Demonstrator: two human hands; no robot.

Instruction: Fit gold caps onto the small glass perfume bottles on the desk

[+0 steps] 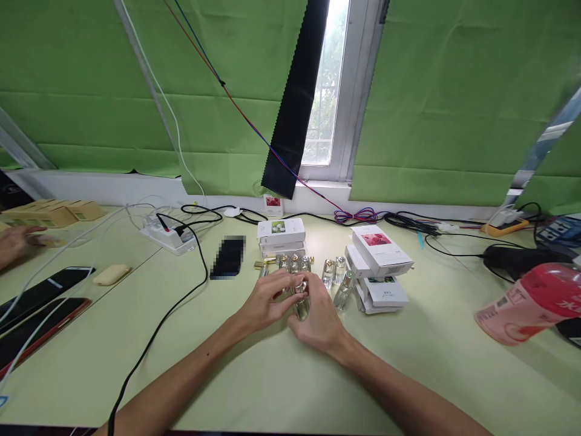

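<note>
My left hand (267, 298) and my right hand (319, 315) meet at the middle of the pale green table (254, 375), both closed around one small clear glass bottle (301, 303) with a metal top. Just behind them stand several more small glass bottles (295, 263), and two others (333, 271) to the right. A stack of white boxes with a flower picture (281, 236) lies behind the bottles. Another stack of white boxes (379, 266), the top one with a red picture, sits to the right of my hands.
A dark phone (228, 257) lies left of the bottles, with a white power strip (169, 236) and cables behind it. Two phones (40, 303) and a yellow pad (111, 274) lie at the left, where another person's hand (16, 242) rests by yellow boxes (54, 213). A pink bottle (529, 303) lies at the right.
</note>
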